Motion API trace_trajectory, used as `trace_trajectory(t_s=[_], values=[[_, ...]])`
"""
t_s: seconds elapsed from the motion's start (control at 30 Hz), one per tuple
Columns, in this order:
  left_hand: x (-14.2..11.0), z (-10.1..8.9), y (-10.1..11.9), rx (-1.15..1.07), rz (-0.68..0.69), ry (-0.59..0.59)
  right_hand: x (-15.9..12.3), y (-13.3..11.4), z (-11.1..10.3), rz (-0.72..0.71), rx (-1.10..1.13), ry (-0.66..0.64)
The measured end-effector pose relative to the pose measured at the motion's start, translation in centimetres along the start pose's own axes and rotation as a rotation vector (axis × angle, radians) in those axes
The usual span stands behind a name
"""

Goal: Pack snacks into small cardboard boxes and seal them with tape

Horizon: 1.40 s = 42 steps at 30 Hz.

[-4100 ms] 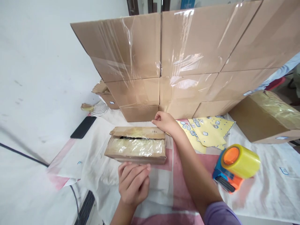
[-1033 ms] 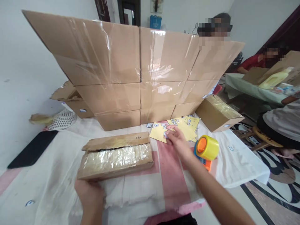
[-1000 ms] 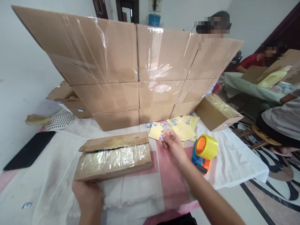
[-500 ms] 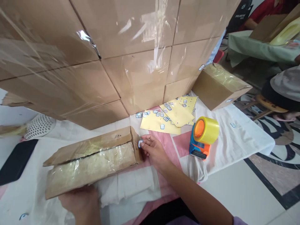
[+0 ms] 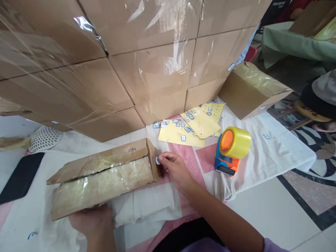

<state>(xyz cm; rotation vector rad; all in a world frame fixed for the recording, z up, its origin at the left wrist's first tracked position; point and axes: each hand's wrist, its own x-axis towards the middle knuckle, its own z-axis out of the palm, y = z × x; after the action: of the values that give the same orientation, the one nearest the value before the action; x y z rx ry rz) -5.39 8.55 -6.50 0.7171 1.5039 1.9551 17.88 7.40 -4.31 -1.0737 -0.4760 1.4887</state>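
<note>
A long cardboard box (image 5: 105,175), its seam covered with clear tape, is tilted above the cloth. My left hand (image 5: 91,218) grips its near lower side from below, the fingers mostly hidden under the cardboard. At the box's right end, my right hand (image 5: 174,169) pinches a small white sticker with a blue edge (image 5: 157,160) between thumb and fingertips, against or very near the end face. Beyond that hand lie yellow sheets (image 5: 181,134) bearing several similar stickers. To its right stands a blue and orange tape dispenser (image 5: 227,164) with a big yellow tape roll (image 5: 237,142).
A wall of taped cartons (image 5: 154,77) rises behind the box. Another taped carton (image 5: 254,91) stands at the right on the white cloth (image 5: 275,150). A black flat object (image 5: 22,176) and a white perforated basket (image 5: 46,138) are at left. A seated person (image 5: 320,94) is at far right.
The view has shifted slightly. My right fingers have drawn closer together on the sticker at the box's end; my left hand keeps its hold underneath.
</note>
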Motion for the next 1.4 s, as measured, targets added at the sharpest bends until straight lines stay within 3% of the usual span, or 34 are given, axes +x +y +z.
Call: trace_trajectory(t_s=[0.23, 0.33, 0.53, 0.77, 1.1, 1.4], values=[[0.1, -0.4, -0.3, -0.011, 0.018, -0.023, -0.1, 0.6, 0.2, -0.033, -0.020, -0.016], [0.3, -0.4, -0.4, -0.014, 0.031, -0.031, -0.1, 1.0, 0.1, -0.107, -0.024, 0.002], [-0.1, 0.2, 0.1, -0.013, 0.040, -0.009, -1.2, 1.9, -0.3, -0.359, -0.257, 0.044], [-0.6, 0.8, 0.8, 0.032, 0.103, -0.053, -1.5, 2.0, -0.3, -0.318, -0.266, -0.007], [-1.0, 1.6, 1.5, -0.001, 0.091, -0.054, -2.3, 3.2, 0.2, -0.408, -0.290, -0.044], [-0.8, 1.9, 1.6, 0.049, 0.129, -0.082, -2.4, 2.3, 0.5, -0.377, -0.275, 0.054]])
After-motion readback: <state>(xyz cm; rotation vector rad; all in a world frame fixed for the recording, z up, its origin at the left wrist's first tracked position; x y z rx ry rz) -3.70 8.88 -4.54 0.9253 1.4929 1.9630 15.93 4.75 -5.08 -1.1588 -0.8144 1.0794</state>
